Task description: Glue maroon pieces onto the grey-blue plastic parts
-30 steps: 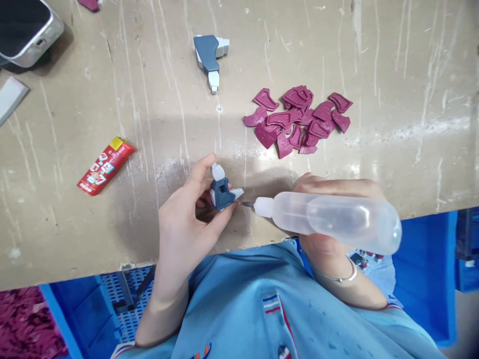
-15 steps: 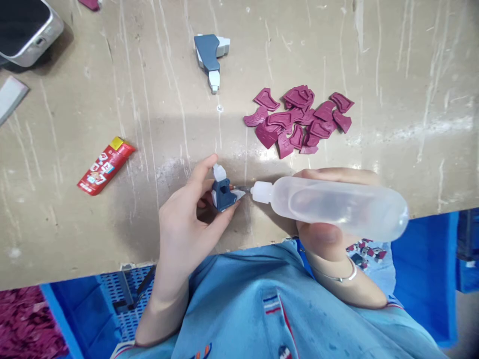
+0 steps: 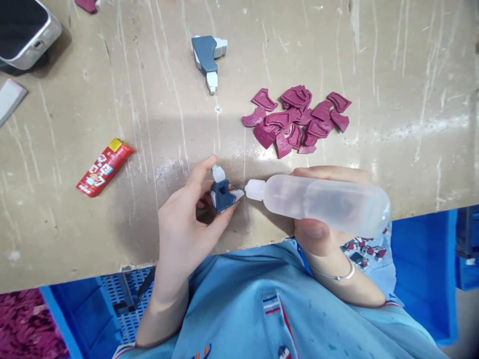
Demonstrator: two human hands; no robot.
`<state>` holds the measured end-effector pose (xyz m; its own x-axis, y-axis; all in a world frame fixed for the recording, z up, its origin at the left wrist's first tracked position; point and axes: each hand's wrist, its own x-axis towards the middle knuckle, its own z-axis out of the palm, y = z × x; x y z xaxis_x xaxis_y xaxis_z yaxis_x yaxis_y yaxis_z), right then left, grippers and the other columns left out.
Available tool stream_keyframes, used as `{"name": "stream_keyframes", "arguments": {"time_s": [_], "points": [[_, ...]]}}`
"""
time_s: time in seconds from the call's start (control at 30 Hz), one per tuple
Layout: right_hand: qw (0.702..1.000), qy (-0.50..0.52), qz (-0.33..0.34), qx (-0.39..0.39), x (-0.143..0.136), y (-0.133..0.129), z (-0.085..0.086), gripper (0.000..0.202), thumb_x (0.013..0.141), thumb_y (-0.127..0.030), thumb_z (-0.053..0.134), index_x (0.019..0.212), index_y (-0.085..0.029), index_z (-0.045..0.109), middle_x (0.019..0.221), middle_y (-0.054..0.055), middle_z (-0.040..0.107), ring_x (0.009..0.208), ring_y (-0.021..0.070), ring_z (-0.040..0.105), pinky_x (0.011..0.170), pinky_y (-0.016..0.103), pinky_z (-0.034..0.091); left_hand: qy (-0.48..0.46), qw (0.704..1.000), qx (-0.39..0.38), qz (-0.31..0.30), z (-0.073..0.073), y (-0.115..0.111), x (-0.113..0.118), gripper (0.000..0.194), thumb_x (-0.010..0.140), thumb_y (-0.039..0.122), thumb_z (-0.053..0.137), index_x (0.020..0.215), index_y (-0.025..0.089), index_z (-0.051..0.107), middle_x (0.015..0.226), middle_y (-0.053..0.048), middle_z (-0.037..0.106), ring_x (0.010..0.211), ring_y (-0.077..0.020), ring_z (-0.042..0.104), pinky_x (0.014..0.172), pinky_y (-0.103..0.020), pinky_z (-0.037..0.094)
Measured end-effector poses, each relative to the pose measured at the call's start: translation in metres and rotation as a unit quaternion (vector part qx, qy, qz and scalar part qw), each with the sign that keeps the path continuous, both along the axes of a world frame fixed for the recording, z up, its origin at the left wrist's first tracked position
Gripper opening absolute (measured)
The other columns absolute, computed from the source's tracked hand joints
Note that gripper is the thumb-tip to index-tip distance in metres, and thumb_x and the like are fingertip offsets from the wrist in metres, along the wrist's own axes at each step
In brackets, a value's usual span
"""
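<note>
Between its thumb and fingers, my left hand [image 3: 187, 219] holds a small dark blue part [image 3: 222, 195] with white pieces at its top and right side. My right hand [image 3: 318, 229] is wrapped round a translucent white squeeze bottle [image 3: 325, 204], which lies nearly level with its nozzle pointing left. The thin tip of the nozzle is at the right side of the blue part; whether it touches cannot be made out. A loose pile of maroon pieces [image 3: 282, 118] lies beyond the bottle. Farther back rests a similar blue and white part [image 3: 205, 54].
A red packet [image 3: 105, 168] lies on the worn table [image 3: 67, 229] at the left. A phone [image 3: 28, 30] is at the back left corner. Below the front edge are blue crates [image 3: 424, 279], and maroon pieces [image 3: 30, 324] fill a container at lower left.
The bottle in my right hand has moved left, bringing its nozzle closer to the blue part. My left hand has hardly moved.
</note>
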<state>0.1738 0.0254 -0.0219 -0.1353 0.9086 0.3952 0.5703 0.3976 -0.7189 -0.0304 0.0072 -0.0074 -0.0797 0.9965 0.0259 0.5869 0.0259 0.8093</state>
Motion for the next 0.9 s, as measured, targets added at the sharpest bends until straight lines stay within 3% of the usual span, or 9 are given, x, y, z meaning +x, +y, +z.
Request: {"name": "stream_keyframes", "arguments": {"time_s": [0.13,0.33,0.43,0.5,0.57,0.63,0.7,0.8,0.9], "points": [[0.988,0.07,-0.078,0.114,-0.01,0.007,-0.001,0.04,0.106,-0.06,0.056,0.123,-0.032,0.078,0.094,0.009,0.077,0.077,0.0306,0.077,0.061,0.047,0.063,-0.004,1.0,0.002,0.004,-0.004,-0.001,-0.001,0.066,0.089,0.028,0.088,0.15,0.037,0.066,0.098,0.008,0.083,0.072,-0.0109,0.066,0.081,-0.024,0.058],[0.985,0.155,-0.066,0.028,-0.012,0.002,-0.003,0.041,0.101,-0.066,0.061,0.119,-0.032,0.075,0.099,0.009,0.076,0.083,0.0318,0.076,0.067,0.047,0.061,-0.006,1.0,-0.003,-0.001,-0.005,-0.001,-0.003,0.067,0.09,0.026,0.087,0.151,0.038,0.065,0.102,0.007,0.085,0.074,-0.0111,0.066,0.079,-0.023,0.058],[0.933,0.334,-0.049,-0.124,0.008,0.011,-0.005,0.048,0.095,-0.077,0.063,0.103,-0.03,0.072,0.084,0.004,0.072,0.065,0.0238,0.066,0.056,0.04,0.054,-0.008,1.0,-0.008,0.003,-0.006,-0.001,-0.003,0.065,0.09,0.027,0.085,0.151,0.037,0.064,0.102,0.006,0.086,0.078,-0.0129,0.069,0.079,-0.024,0.059],[0.824,0.49,0.016,-0.284,0.037,0.023,-0.008,0.045,0.101,-0.073,0.057,0.105,-0.03,0.069,0.074,-0.001,0.067,0.055,0.0185,0.056,0.053,0.036,0.05,-0.01,1.0,-0.015,0.005,-0.008,-0.001,-0.004,0.064,0.091,0.026,0.083,0.151,0.036,0.064,0.102,0.005,0.087,0.077,-0.0132,0.07,0.079,-0.024,0.06],[0.647,0.654,0.099,-0.379,0.073,0.037,-0.012,0.023,0.11,-0.048,0.055,0.114,-0.029,0.065,0.074,-0.004,0.067,0.059,0.0152,0.058,0.061,0.03,0.055,-0.006,1.0,-0.019,0.008,-0.009,0.0,-0.005,0.062,0.092,0.028,0.082,0.151,0.036,0.065,0.101,0.005,0.087,0.074,-0.013,0.069,0.079,-0.025,0.06],[0.443,0.795,0.155,-0.384,0.105,0.047,-0.017,0.017,0.107,-0.013,0.048,0.113,-0.025,0.059,0.073,-0.005,0.068,0.063,0.0129,0.064,0.07,0.026,0.06,0.006,1.0,-0.025,0.015,-0.01,0.0,-0.007,0.059,0.091,0.032,0.081,0.149,0.036,0.066,0.099,0.005,0.087,0.071,-0.0133,0.066,0.078,-0.026,0.061],[0.329,0.856,0.16,-0.365,0.123,0.05,-0.02,0.024,0.103,-0.006,0.046,0.113,-0.025,0.056,0.074,-0.004,0.067,0.069,0.0138,0.069,0.074,0.026,0.062,0.019,0.999,-0.032,0.022,-0.01,0.001,-0.008,0.057,0.091,0.036,0.081,0.146,0.036,0.068,0.097,0.005,0.087,0.07,-0.0141,0.066,0.076,-0.027,0.061],[0.405,0.835,0.137,-0.346,0.119,0.041,-0.014,0.019,0.107,-0.034,0.063,0.123,-0.026,0.058,0.083,-0.004,0.071,0.076,0.0129,0.071,0.072,0.024,0.062,0.034,0.997,-0.054,0.043,-0.008,0.001,-0.006,0.053,0.091,0.042,0.079,0.143,0.036,0.069,0.097,0.004,0.086,0.071,-0.0161,0.068,0.076,-0.029,0.062],[0.666,0.65,0.149,-0.334,0.096,0.028,-0.001,0.057,0.091,-0.078,0.072,0.122,-0.03,0.068,0.081,-0.004,0.07,0.065,0.0148,0.064,0.056,0.028,0.056,0.036,0.995,-0.071,0.054,-0.005,0.001,-0.003,0.054,0.092,0.045,0.076,0.144,0.034,0.068,0.097,0.002,0.086,0.074,-0.0186,0.069,0.08,-0.033,0.062]]}}
